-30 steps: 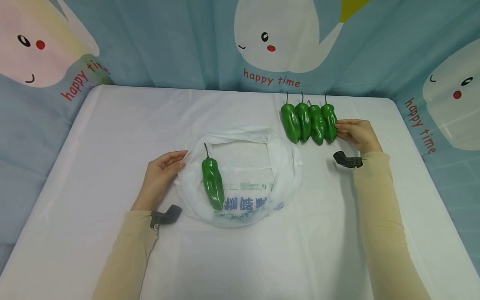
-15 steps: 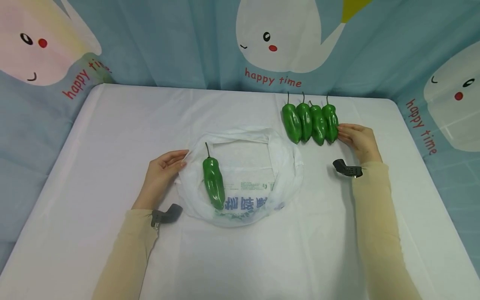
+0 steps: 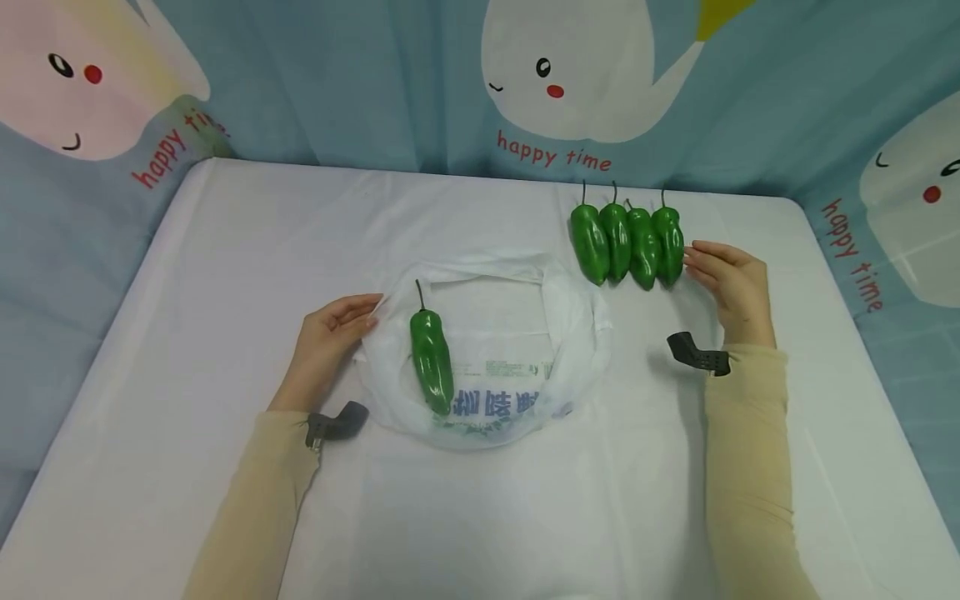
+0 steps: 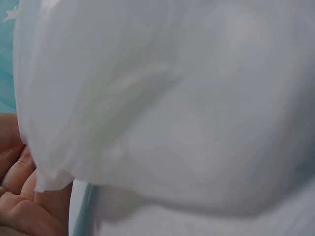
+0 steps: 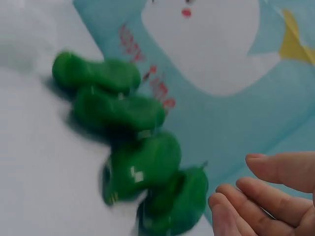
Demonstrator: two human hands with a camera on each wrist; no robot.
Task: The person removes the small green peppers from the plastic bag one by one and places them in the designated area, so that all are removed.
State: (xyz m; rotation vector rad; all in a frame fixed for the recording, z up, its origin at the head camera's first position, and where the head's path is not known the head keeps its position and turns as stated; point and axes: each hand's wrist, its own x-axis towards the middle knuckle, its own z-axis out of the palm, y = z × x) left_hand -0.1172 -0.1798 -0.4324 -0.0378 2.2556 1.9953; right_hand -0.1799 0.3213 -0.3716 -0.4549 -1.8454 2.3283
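A white plastic bag (image 3: 581, 350) with blue and green print lies spread on the table, its mouth rolled into a ring. Inside, against its left wall, rests one glossy green pepper (image 3: 432, 362) with a thin stem. My left hand (image 3: 326, 346) pinches the bag's left rim; in the left wrist view the bag wall (image 4: 197, 108) fills most of the picture. Several more green peppers (image 3: 643, 250) stand in a row near the far edge. Beside the rightmost pepper (image 3: 668, 248) is my right hand (image 3: 735, 287), fingers extended and fingertips right at its side, holding nothing.
A white cloth covers the table (image 3: 480, 517). Behind its far edge hangs a blue curtain (image 3: 352, 92) printed with whales and red lettering, continuing along both sides. A black camera (image 3: 697, 354) juts inward from the right wrist, another camera (image 3: 337, 422) from the left.
My right hand has drawn back slightly toward me from the rightmost pepper, its fingers still beside it. The left hand keeps its place on the bag. The head view has shifted a little.
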